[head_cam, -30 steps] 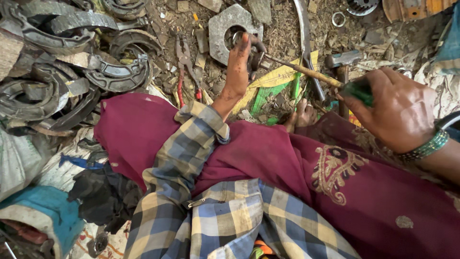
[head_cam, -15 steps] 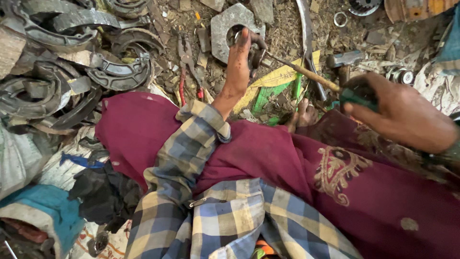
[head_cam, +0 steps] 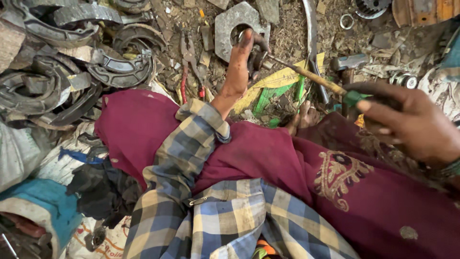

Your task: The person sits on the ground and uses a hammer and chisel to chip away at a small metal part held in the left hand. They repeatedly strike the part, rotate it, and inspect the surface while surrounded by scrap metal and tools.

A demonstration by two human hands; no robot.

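Observation:
My left hand [head_cam: 238,67] reaches forward from a checked sleeve to a large hexagonal metal nut [head_cam: 226,29] lying on the dirt. Its fingertips pinch a small metal part [head_cam: 253,44] at the edge of the nut's hole. My right hand [head_cam: 411,122] is at the right and blurred. It grips the green end of a hammer [head_cam: 306,74] with a wooden handle. The hammer's dark head sits right beside my left thumb, close to the small part.
Curved worn brake shoes [head_cam: 112,67] are heaped at the left. Red-handled pliers [head_cam: 189,64] lie next to the nut. A second hammer [head_cam: 349,62], a metal ring [head_cam: 346,20], a gear [head_cam: 371,6] and a yellow-green wrapper [head_cam: 275,86] lie around. Maroon cloth [head_cam: 268,158] covers my lap.
My right hand has shifted slightly down and right on the hammer handle, with its fingers spread more. My left hand has stayed at the hexagonal nut, and the hammer head remains beside it.

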